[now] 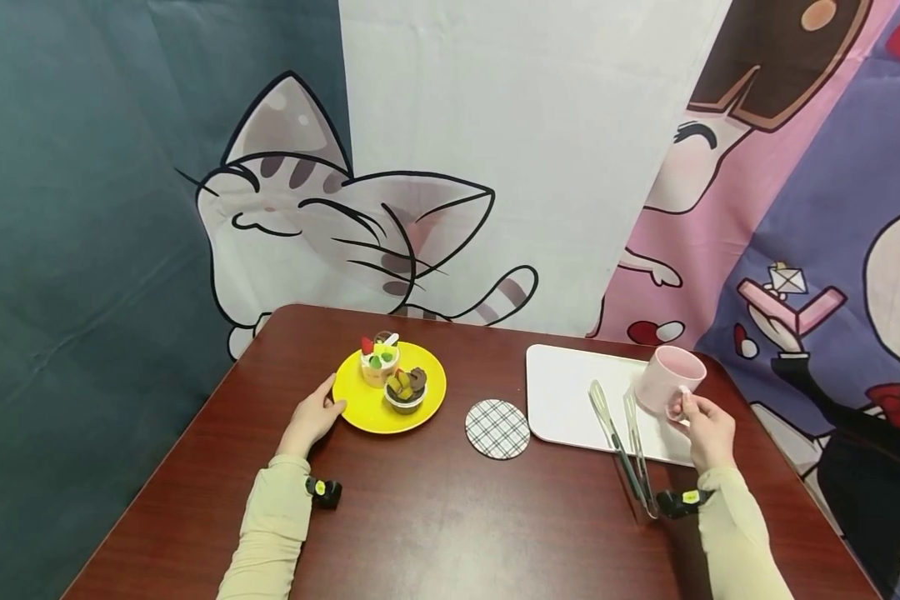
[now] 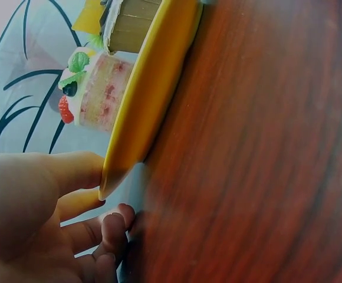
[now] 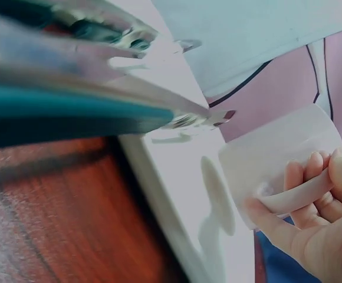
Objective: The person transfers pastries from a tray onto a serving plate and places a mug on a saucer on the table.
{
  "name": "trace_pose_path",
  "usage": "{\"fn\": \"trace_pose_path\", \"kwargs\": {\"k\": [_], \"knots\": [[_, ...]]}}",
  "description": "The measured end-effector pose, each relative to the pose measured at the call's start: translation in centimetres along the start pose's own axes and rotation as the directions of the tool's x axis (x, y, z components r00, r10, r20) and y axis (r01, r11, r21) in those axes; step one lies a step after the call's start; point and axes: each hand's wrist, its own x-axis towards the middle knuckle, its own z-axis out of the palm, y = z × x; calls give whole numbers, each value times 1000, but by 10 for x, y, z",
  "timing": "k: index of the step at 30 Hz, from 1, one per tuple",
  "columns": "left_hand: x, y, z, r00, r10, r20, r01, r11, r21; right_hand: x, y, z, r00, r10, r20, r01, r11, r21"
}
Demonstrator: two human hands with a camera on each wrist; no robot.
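At the left, my left hand (image 1: 313, 421) pinches the near-left rim of a yellow plate (image 1: 363, 414), thumb above and a finger beneath. The plate carries a cupcake with chocolate and yellow topping (image 1: 405, 392) and a small round cake with strawberry and green leaves (image 1: 378, 367); the left wrist view shows that layered cake (image 2: 103, 91) side-on. Over at the right, my right hand (image 1: 711, 429) grips the handle of a pink mug (image 1: 662, 379). The mug stands upright close over the right part of a white tray (image 1: 566, 392), its shadow showing on the tray in the right wrist view.
Metal tongs with dark green handles (image 1: 624, 458) lie across the tray's near edge, left of the mug, handle end over the table. A round plaid coaster (image 1: 497, 429) lies between plate and tray. Behind the brown table (image 1: 435, 517) hangs a cartoon-printed curtain (image 1: 495, 100).
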Motion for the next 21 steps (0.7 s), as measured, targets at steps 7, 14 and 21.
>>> {"fn": "trace_pose_path", "kwargs": {"k": [7, 14, 21], "knots": [[1, -2, 1, 1000, 6, -4, -6, 1000, -2, 9, -3, -2, 998, -50, 24, 50, 999, 21], [2, -3, 2, 1000, 6, -6, -6, 1000, -1, 16, -5, -7, 993, -49, 107, 40, 996, 82], [1, -1, 1, 1000, 11, -11, -11, 1000, 3, 7, -19, 1, 983, -71, 172, 46, 988, 146]]}}
